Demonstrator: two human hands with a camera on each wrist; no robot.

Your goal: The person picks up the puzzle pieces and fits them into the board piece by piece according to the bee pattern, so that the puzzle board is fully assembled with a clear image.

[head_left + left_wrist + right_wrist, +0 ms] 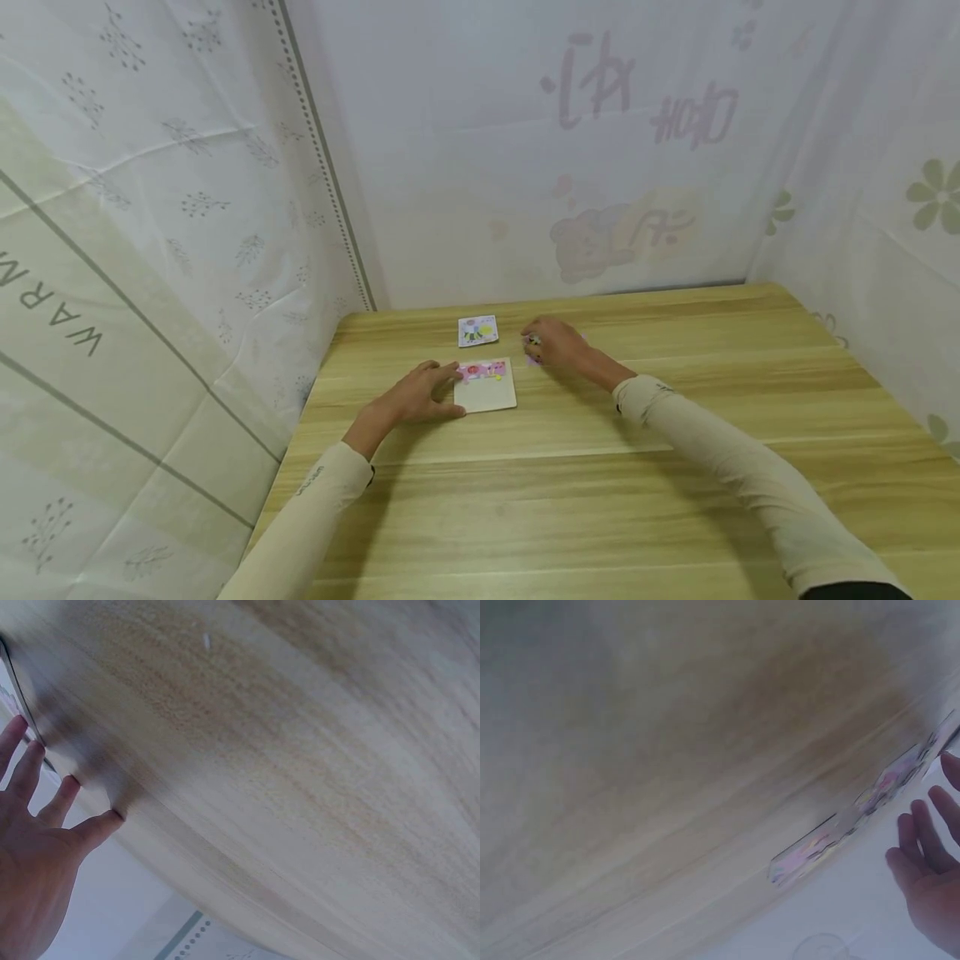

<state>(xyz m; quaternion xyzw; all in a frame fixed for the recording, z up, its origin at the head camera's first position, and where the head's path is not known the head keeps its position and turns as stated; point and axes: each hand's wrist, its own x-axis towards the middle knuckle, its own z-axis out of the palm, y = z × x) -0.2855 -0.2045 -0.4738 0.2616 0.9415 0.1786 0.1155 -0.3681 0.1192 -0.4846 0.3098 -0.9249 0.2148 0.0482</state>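
Left hand [420, 396] rests flat, steadying puzzle board [487, 387] on table [675, 467]; right hand [551, 342] picks at loose pieces [534, 358], grip unclear. Next likely: place a piece in the board.

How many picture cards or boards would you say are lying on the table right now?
2: a small card near the far edge, and a larger board under the left hand. Small pieces by the right hand are partly hidden.

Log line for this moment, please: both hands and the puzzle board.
left hand: flat, steadying puzzle board | right hand: over loose pieces, grip unclear | picture card: behind board
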